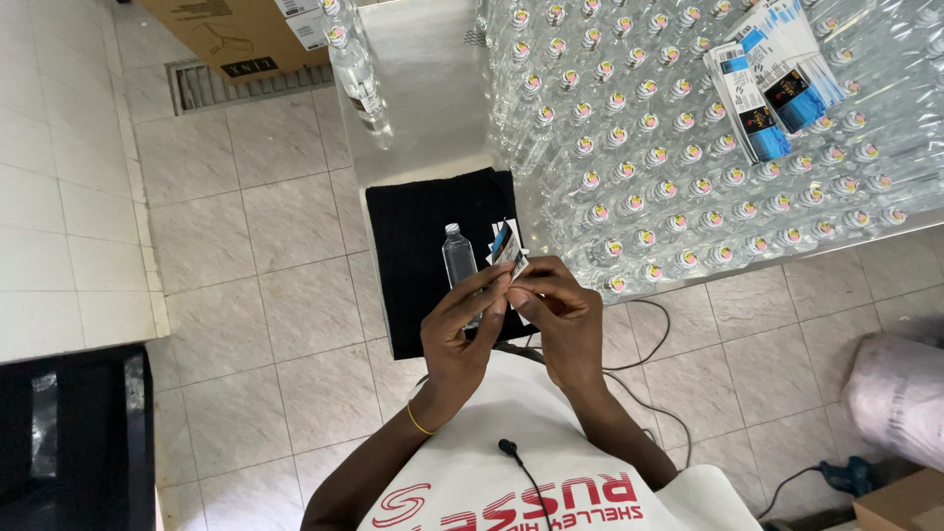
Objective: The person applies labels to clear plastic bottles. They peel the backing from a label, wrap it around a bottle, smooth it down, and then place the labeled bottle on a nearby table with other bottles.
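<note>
My left hand [460, 329] and my right hand [556, 313] meet in front of my chest, both pinching a small blue, white and black label [509, 251] between their fingertips. A small clear plastic bottle [457, 258] lies on the black cloth [413, 265] just beyond my left fingers, apart from the label. A yellow band sits on my left wrist.
A table [423, 108] holds many rows of clear capped bottles [669, 147], with stacks of labels [772, 79] lying on top of them. A few bottles [356, 69] stand at the far left of the table. A cardboard box [236, 34] sits on the tiled floor. Cables [649, 354] run by my right side.
</note>
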